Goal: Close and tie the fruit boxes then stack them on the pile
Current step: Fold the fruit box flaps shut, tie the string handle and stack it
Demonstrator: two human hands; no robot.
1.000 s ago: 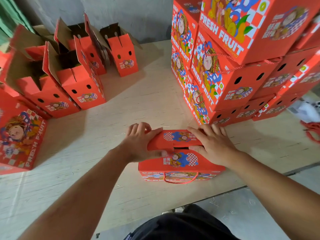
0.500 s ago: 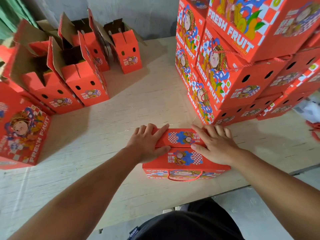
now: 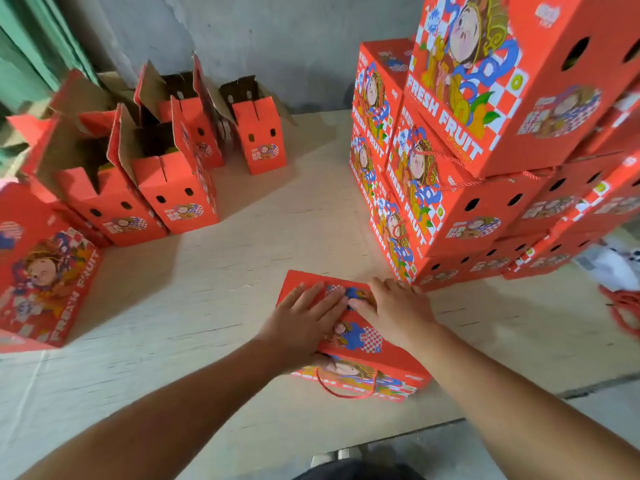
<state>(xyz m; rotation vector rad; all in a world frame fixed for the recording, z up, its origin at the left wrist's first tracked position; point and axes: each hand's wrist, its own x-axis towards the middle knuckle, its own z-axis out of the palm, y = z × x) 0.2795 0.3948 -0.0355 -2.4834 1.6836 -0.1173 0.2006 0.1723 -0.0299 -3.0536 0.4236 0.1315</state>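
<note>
A red fruit box (image 3: 360, 341) stands near the front edge of the wooden table (image 3: 242, 271), its top flaps folded flat. My left hand (image 3: 301, 320) lies on the left part of the top with straight fingers, the thumb at the box's near side. Pressing flat on the right part of the top is my right hand (image 3: 398, 310); the fingertips of both hands meet at the middle. A red cord handle (image 3: 343, 389) hangs down the box's front face. The pile of closed boxes (image 3: 485, 150) rises just behind and to the right.
Several open boxes (image 3: 166, 161) with raised flaps stand at the back left. A closed box (image 3: 41, 271) lies at the left edge. Red cord (image 3: 623, 306) and a white object (image 3: 613, 261) lie at the far right. A grey wall runs behind.
Both hands slid inward along the box top until their fingertips met, and the flap is pressed flatter. The view shifted closer and tilted up.
</note>
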